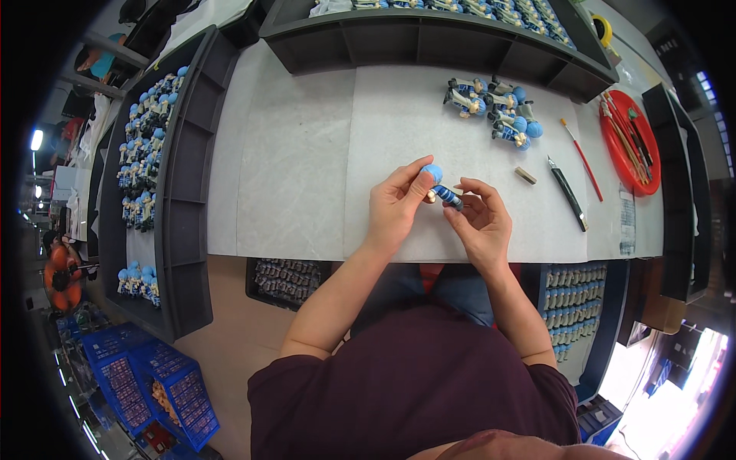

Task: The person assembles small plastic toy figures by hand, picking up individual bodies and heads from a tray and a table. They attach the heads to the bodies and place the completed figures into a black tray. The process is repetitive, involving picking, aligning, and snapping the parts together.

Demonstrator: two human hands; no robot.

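A small figurine (pixel 447 197) with a light-blue rounded top and a blue-and-white striped body is held tilted between my two hands above the white work surface. My left hand (pixel 396 201) is closed on it at the blue end, the thumb pressed across that end. My right hand (pixel 484 222) is closed round the lower end with thumb and fingertips, which partly hide it. Several similar figurines (pixel 502 107) lie in a loose group farther off to the right. A small brownish-grey block (pixel 525 175) lies to the right of my right hand.
Beyond the block lie a dark craft knife (pixel 567 193) and a red-handled brush (pixel 583 161). A red round tray (pixel 652 178) holds sticks and brushes. Dark crates of figurines stand at the back (pixel 445 47) and left (pixel 184 192). Another tray (pixel 548 295) sits low at right.
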